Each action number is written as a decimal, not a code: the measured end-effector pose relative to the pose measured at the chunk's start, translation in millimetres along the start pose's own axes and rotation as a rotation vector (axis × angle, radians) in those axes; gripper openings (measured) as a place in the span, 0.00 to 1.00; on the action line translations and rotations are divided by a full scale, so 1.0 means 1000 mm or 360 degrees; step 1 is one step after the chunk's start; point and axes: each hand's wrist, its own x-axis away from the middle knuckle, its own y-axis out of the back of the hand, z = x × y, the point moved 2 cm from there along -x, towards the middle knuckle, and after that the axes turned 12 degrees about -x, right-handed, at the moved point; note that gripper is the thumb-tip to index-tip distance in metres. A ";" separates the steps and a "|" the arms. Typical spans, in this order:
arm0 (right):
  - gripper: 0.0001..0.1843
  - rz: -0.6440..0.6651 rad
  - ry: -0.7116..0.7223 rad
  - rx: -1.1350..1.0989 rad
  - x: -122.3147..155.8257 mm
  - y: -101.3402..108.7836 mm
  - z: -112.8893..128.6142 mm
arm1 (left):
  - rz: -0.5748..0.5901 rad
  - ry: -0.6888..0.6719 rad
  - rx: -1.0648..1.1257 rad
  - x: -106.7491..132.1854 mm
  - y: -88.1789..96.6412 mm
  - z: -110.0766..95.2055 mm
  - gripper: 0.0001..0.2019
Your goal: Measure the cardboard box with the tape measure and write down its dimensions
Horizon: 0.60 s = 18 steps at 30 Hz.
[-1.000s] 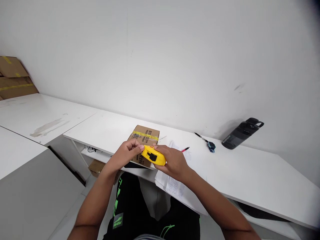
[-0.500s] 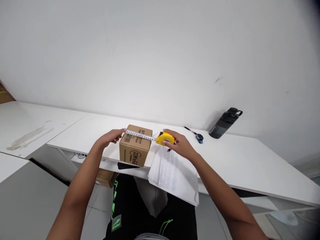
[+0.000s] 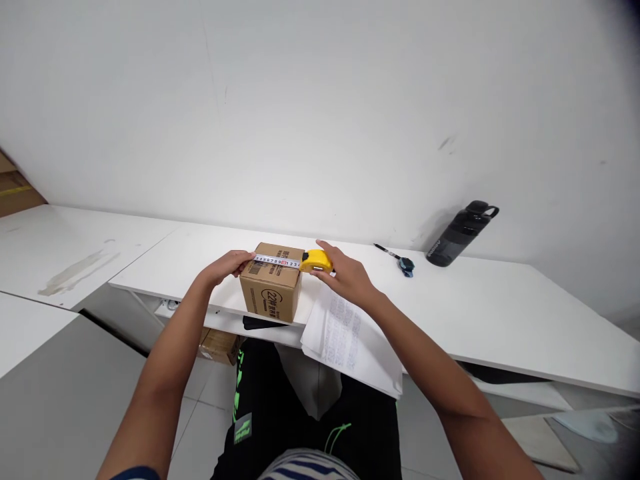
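A small cardboard box stands at the front edge of a white table. A white tape blade lies stretched across the box's top. My left hand pinches the blade's end at the box's left top edge. My right hand grips the yellow tape measure case at the box's right top corner.
Printed paper sheets hang over the table's edge right of the box. A dark water bottle leans at the wall, with a pen and a small blue object near it. Cardboard boxes sit far left; another lies under the table.
The tape, first held closed in front of the box, was pulled out across the box's top. The case then slid left to the box's right corner, shortening the blade span.
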 end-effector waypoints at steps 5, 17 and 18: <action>0.19 0.0032 0.0080 0.0410 -0.029 0.024 -0.012 | 0.0095 0.0035 -0.0054 0.029 0.028 -0.012 0.13; 0.23 0.0696 0.0263 0.1078 -0.166 -0.024 0.007 | 0.0327 0.0446 0.0463 0.117 -0.087 -0.008 0.27; 0.23 0.0709 0.0296 0.1069 -0.165 -0.030 0.010 | 0.0209 0.0485 0.0469 0.115 -0.093 -0.005 0.27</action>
